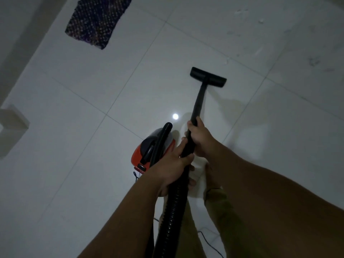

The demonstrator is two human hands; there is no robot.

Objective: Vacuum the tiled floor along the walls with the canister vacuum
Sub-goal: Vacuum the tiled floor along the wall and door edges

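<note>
Now, both hands clamp the wand.
Right hand [200, 138] ahead of left hand [172, 164] on the wand [198, 105]; floor head [208, 77] beyond.

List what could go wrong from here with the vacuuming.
1. The power cord trails on the tiled floor by the person's feet, so a step back could snag it.
2. The canister sits close beside the left hand and hose; a long push might tug it over.
3. The floor head could catch the dark mat if steered there.
</note>
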